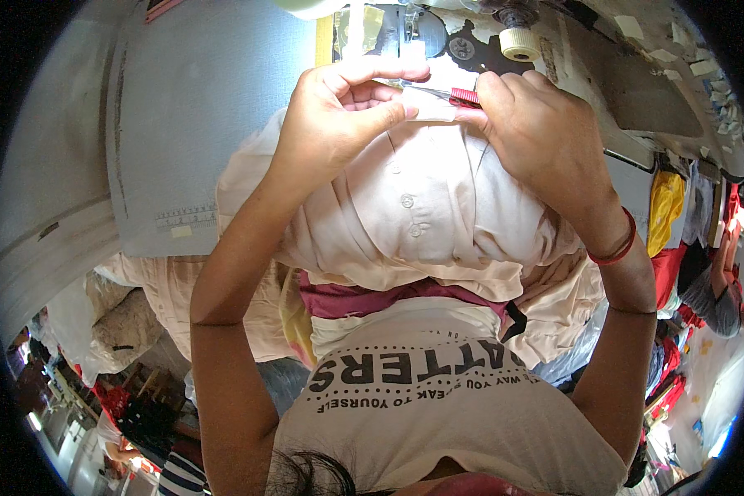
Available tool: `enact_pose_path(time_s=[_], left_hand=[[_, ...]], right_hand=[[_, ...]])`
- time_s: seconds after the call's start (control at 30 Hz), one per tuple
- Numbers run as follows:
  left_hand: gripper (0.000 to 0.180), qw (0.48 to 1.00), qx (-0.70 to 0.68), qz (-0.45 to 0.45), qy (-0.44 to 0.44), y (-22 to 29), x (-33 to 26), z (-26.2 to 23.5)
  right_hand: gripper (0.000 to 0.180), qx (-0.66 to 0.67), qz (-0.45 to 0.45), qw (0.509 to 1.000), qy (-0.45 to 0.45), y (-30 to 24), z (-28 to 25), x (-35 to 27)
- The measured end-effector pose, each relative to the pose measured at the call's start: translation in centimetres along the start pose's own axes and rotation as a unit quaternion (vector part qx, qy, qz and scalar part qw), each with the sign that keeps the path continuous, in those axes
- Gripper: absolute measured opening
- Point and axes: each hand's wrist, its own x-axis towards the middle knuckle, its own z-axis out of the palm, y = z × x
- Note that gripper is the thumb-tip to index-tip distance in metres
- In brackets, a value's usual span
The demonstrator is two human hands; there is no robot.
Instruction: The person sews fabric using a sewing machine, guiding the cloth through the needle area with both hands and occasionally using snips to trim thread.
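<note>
A cream buttoned garment (pixel 355 219) is bunched at the near edge of the sewing table, its folds reaching down toward my lap. At the top middle, my left hand (pixel 331 116) pinches a pale fabric edge (pixel 430 107) between thumb and fingers. My right hand (pixel 546 124) is closed around a small red-handled tool (pixel 465 97) with a thin pointed metal end; its exact kind cannot be made out. The metal end points left, lying against the fabric between my hands. My right thumb also touches the cloth.
Just beyond my hands are the sewing machine's metal plate and foot (pixel 413 37), with a cream knob (pixel 518 44) to their right. A blue-grey tabletop (pixel 198 99) bears a ruler strip (pixel 186 217). Yellow cloth (pixel 665 207) hangs at right; plastic-wrapped bundles (pixel 116 331) lie at left. Other people appear at both sides.
</note>
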Motion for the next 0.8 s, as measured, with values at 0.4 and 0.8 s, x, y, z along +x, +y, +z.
enact_pose_path(time_s=[0.4,0.8], left_hand=[[0.042,0.999,0.000,-0.026,-0.033,-0.2,0.1,0.0],[0.051,0.999,0.022,0.025,-0.019,-0.1,0.2,0.1]], right_hand=[[0.020,0.014,0.034,0.999,0.004,0.0,0.9,-1.6],[0.023,-0.009,0.112,0.994,0.004,0.0,1.2,-1.6]])
